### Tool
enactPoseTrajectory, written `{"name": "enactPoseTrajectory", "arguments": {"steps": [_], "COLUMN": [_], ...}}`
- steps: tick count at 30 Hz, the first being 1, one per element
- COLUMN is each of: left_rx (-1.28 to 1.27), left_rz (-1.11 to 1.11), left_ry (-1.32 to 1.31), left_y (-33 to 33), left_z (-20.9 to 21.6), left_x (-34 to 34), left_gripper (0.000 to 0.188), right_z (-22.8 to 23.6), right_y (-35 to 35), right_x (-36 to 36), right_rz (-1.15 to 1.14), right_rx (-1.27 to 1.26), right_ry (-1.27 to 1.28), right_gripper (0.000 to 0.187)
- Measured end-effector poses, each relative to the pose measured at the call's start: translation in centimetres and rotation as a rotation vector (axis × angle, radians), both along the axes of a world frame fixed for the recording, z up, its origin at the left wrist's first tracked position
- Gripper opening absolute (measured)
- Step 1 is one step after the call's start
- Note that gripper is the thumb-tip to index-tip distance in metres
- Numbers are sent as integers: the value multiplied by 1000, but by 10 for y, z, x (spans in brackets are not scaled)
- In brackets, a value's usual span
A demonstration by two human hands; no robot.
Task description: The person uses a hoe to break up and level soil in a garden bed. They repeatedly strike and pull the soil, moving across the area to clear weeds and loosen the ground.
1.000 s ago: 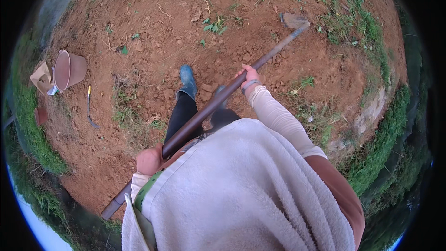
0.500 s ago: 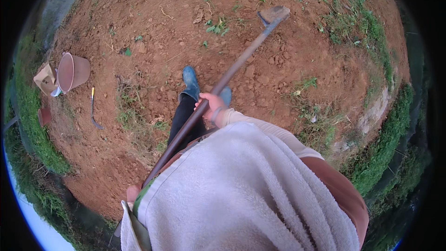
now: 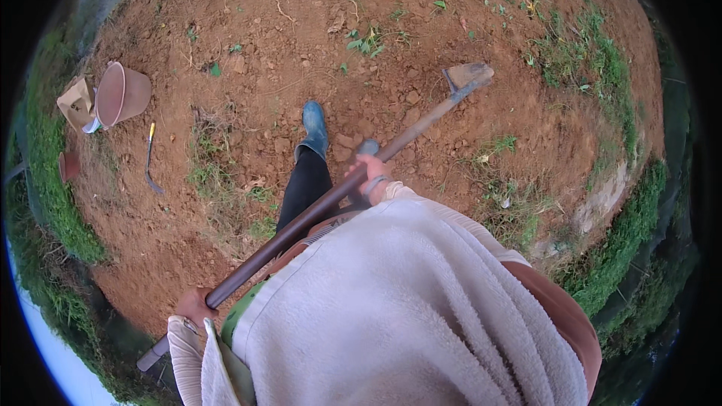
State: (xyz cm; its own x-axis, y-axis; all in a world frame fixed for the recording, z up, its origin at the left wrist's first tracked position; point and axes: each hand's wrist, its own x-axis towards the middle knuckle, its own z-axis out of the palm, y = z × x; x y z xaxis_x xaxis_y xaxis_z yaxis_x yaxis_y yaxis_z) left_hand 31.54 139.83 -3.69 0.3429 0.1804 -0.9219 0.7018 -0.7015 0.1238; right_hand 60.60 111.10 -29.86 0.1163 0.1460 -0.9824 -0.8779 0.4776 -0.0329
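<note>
A long-handled hoe (image 3: 304, 219) slants across my body from lower left to upper right. Its soil-covered blade (image 3: 469, 75) is at the right, over or on the red-brown ground; I cannot tell if it touches. My right hand (image 3: 371, 175) is closed round the middle of the shaft, just below my right boot. My left hand (image 3: 195, 305) grips the shaft near its butt end, which sticks out past the hand. A pale towel (image 3: 391, 293) drapes over my front and hides much of both arms.
To the left lie a sickle (image 3: 150, 158) with a yellow handle, a brown bucket (image 3: 134, 95), a paper bag (image 3: 77, 104) and a small reddish pot (image 3: 69, 167). My blue boots (image 3: 315, 128) stand on loose soil. Grass tufts (image 3: 587, 60) and a green bank edge (image 3: 624, 233) run along the right.
The hoe blade has moved down and to the right, and the shaft lies flatter. My right hand has shifted right with it; my left hand has come out further left.
</note>
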Motion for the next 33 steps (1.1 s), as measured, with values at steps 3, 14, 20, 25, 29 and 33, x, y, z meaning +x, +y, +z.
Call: {"name": "enactPoseTrajectory", "arguments": {"steps": [3, 14, 20, 25, 29, 33], "left_rx": [164, 352, 350, 829, 791, 599], "left_rz": [-86, -268, -117, -210, -193, -118], "left_ry": [-63, -422, -66, -116, -209, -267], "left_y": [-2, -57, -14, 6, -8, -46], "left_z": [-4, -8, 59, 104, 55, -1], "left_x": [-9, 103, 47, -12, -16, -4], "left_gripper": [26, 18, 23, 17, 15, 12], "right_z": [11, 10, 25, 47, 39, 50], "right_y": [-3, -34, 54, 101, 71, 13], "right_x": [-14, 116, 19, -48, -13, 40], "right_rz": [81, -183, 62, 93, -8, 28], "right_rx": [-31, 93, -39, 212, 279, 215], "right_ry": [20, -315, -48, 123, -48, -96], "right_gripper": [13, 12, 11, 10, 12, 14]}}
